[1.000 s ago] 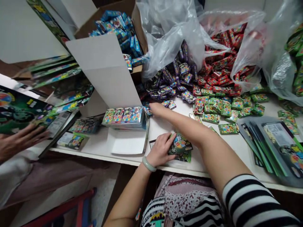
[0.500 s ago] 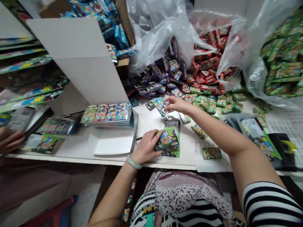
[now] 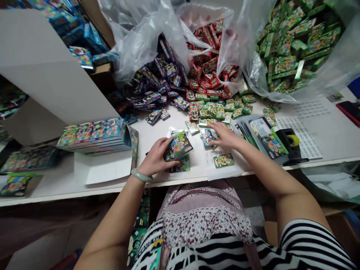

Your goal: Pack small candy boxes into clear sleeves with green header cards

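Observation:
My left hand [image 3: 158, 159], a pale green bangle at its wrist, grips a dark printed packet [image 3: 179, 145] with a green edge, tilted up over another such packet [image 3: 184, 165] on the table. My right hand [image 3: 226, 137] pinches a small blue box [image 3: 207, 138] by its right side, low over the tabletop. Just left of that lies a small pale-faced box [image 3: 192, 127]. A flat green box [image 3: 224, 160] rests on a white sheet nearer to me. Past my right fingers spread loose green boxes [image 3: 212, 109].
Purple boxes [image 3: 152, 98], red boxes [image 3: 208, 71] and a bag of green boxes [image 3: 289, 56] line the back. A white carton [image 3: 109, 170] with stacked box sets stands left. On the right are stacked packets [image 3: 267, 138] and a tape dispenser [image 3: 289, 144].
My right hand has carried the blue box right and towards me. My left hand keeps its hold on the dark packet. The view has swung right, and the other person's hand has left it.

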{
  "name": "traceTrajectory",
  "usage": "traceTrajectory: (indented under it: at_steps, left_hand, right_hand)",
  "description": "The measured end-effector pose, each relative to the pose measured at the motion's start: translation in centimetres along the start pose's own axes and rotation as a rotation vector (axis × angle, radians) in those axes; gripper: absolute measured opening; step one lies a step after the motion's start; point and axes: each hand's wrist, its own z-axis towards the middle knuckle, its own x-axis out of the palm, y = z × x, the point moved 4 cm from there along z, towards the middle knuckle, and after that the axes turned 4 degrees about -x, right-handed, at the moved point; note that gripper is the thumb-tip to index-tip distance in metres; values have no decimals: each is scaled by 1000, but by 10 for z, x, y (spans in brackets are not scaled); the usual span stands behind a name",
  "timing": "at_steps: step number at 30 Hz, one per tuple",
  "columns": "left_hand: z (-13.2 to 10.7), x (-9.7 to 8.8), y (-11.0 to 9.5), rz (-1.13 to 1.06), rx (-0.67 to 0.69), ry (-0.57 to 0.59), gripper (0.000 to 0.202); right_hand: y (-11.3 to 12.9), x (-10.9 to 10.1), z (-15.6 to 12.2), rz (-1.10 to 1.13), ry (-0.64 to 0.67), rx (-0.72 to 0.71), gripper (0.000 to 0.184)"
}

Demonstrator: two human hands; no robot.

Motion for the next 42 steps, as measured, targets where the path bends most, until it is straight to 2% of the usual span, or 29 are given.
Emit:
traceTrajectory:
  at_steps: [2, 4, 7, 9, 11, 13, 15, 19, 22, 24, 26, 28, 30, 33, 36, 39, 42]
  left_hand:
    - [0, 0, -3, -30, 4, -2, 95]
    - [-2, 0, -5, -50, 8, -2, 97]
    - [-4, -2, -6, -19, 0, -14, 97]
    - [-5, -2, -6, 21, 0, -25, 97]
    - [-4, -1, -6, 46, 21, -30, 98]
    - [-3, 1, -7, 60, 54, -35, 99]
    - [-3, 3, -8, 84, 85, -45, 99]
    - [-4, 6, -11, 156, 147, -44, 97]
    - [-6, 10, -15, 159, 165, -19, 94]
    - [-6, 13, -16, 134, 138, -36, 94]
    - [-5, 14, -18, 118, 76, -103, 94]
    - [-4, 14, -22, 111, 5, -196, 94]
    - [-1, 13, -29, 88, -53, -288, 95]
    - [6, 16, -41, -74, -86, -372, 93]
    - [12, 21, -45, -430, -143, -426, 70]
    - [10, 27, -43, -717, -162, -492, 52]
    - [0, 32, -40, -807, -176, -528, 50]
  right_hand:
    - [0, 2, 1, -16, 80, -89, 89]
    - [0, 1, 2, -18, 74, -139, 81]
    - [9, -12, -1, 40, -146, -188, 65]
    - [25, -28, -8, 43, -327, -237, 66]
    - [48, -39, -15, -17, -404, -305, 68]
    - [68, -43, -18, -101, -362, -350, 66]
    - [81, -40, -18, -163, -259, -371, 63]
    - [84, -25, -15, -173, -46, -424, 64]
    - [83, -14, -13, -47, 33, -479, 75]
    - [84, -10, -11, 71, 16, -472, 83]
    - [84, -9, -11, 174, -93, -384, 82]
    - [83, -9, -12, 283, -199, -260, 71]
    - [84, -7, -13, 430, -233, -154, 55]
    - [86, -12, -12, 605, -294, -67, 37]
    - [93, -28, -7, 562, -362, -116, 30]
    - [104, -41, -4, 406, -310, -244, 24]
    - [112, -39, -1, 299, -217, -314, 18]
